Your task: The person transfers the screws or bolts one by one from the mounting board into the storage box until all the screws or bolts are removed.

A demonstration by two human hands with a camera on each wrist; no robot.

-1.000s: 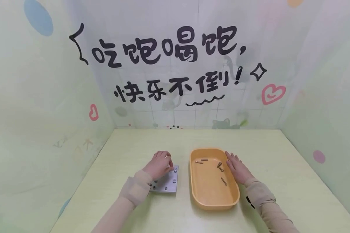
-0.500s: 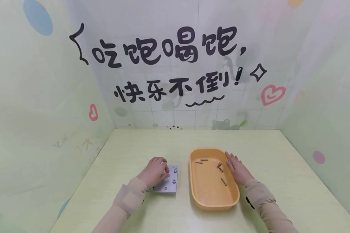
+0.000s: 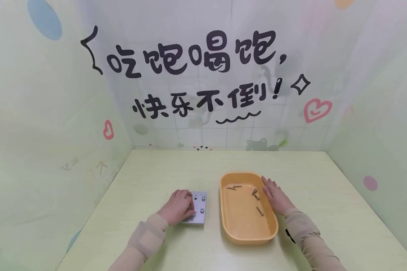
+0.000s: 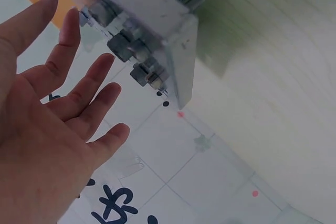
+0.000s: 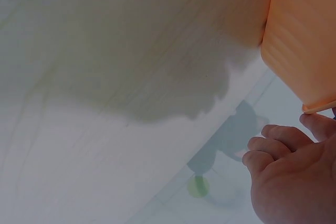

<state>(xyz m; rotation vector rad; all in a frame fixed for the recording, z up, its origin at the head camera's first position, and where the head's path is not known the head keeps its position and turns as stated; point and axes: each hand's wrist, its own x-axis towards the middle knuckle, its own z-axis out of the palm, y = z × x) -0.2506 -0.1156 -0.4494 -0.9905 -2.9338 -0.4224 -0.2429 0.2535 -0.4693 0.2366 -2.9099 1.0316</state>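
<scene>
My left hand [image 3: 178, 207] is over the left part of a grey metal plate [image 3: 199, 216], hiding much of it. In the left wrist view, the fingers of the hand [image 4: 63, 103] are loosely bent beside several bolts [image 4: 121, 45] on the plate [image 4: 181, 59]; one fingertip touches or nearly touches a bolt at the top left, and no firm pinch shows. My right hand [image 3: 277, 196] rests with extended fingers along the right side of an orange tray [image 3: 225, 226]. From the right wrist, the hand [image 5: 294, 166] shows a fingertip at the tray's rim [image 5: 320, 107].
Several loose screws [image 3: 260, 211] lie inside the tray, mostly toward its back and right. The pale table [image 3: 176, 165] extends around the plate and tray, with a printed curtain [image 3: 186, 135] behind and at both sides.
My left hand has moved left and nearer to me over the plate, uncovering more of its right part. The right hand has stayed by the tray.
</scene>
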